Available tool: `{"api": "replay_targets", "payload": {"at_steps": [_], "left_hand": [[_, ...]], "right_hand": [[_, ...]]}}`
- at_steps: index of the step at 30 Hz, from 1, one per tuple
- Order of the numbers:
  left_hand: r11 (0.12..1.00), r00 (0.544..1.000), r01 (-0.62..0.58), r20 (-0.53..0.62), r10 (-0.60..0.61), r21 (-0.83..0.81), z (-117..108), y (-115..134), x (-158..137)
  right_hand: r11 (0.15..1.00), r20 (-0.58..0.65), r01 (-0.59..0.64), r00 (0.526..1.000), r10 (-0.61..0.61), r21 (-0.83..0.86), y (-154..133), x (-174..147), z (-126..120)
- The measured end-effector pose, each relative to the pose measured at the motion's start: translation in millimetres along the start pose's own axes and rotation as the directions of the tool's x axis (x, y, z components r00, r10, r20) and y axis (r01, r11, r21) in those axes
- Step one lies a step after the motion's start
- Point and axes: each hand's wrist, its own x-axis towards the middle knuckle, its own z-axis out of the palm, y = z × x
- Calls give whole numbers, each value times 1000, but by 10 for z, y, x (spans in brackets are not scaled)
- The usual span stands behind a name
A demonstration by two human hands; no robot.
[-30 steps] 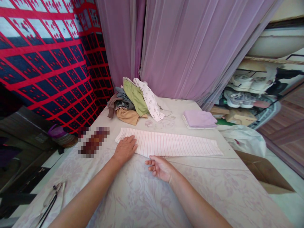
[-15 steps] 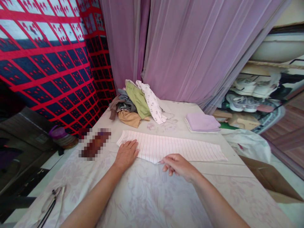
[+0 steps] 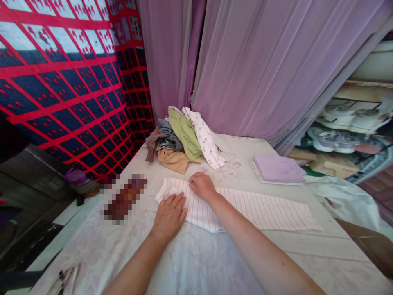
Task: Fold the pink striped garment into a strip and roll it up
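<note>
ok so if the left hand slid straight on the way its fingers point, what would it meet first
Sliding over the striped cloth under its fingers, the left hand would probably meet the right hand first, though their relative heights are hard to judge.

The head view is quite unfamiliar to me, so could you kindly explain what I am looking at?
There is no machine here: these are a person's own bare hands, seen by a camera worn on the head, looking forward and down. A pale striped cloth lies spread across a flowered cover. The left hand rests flat, palm down, near the cloth's left end. The right hand reaches across it to the far edge, fingers bent; whether they pinch the fabric is hard to tell. Farther back is a heap of clothes, and to its right sits a folded lilac cloth.
</note>
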Motion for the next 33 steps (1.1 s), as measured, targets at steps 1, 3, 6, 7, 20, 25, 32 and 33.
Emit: {"api": "replay_targets", "payload": {"at_steps": [1, 3, 6, 7, 20, 25, 32, 33], "left_hand": [[1000, 1000, 4, -4, -4, -4, 1, 0, 1], [1000, 1000, 21, -3, -21, -11, -6, 6, 4], [999, 999, 28, 20, -28, -19, -25, 19, 12], [999, 999, 28, 23, -27, -22, -26, 22, 13], [999, 999, 35, -8, -35, -37, 32, 9, -14], [999, 999, 45, 5, -45, -31, 33, 13, -11], [998, 998, 62, 7, -62, -16, 38, 20, -10], [998, 998, 63, 8, -63, -13, 36, 21, -10]], "right_hand": [[998, -18, 58, 998, -58, 5, 0, -46, -6], [981, -39, 193, 981, -192, 34, 0, -166, -12], [950, 32, 291, 955, -296, 114, 8, -336, 1], [947, 69, 285, 952, -297, 150, 16, -367, 9], [999, 80, -44, 996, 46, -25, -54, 262, 82], [999, 39, -30, 999, 31, -26, -60, 268, 120], [997, 29, -80, 996, 79, 18, 70, 303, 158], [996, 30, -79, 996, 78, 36, 76, 302, 140]]}}
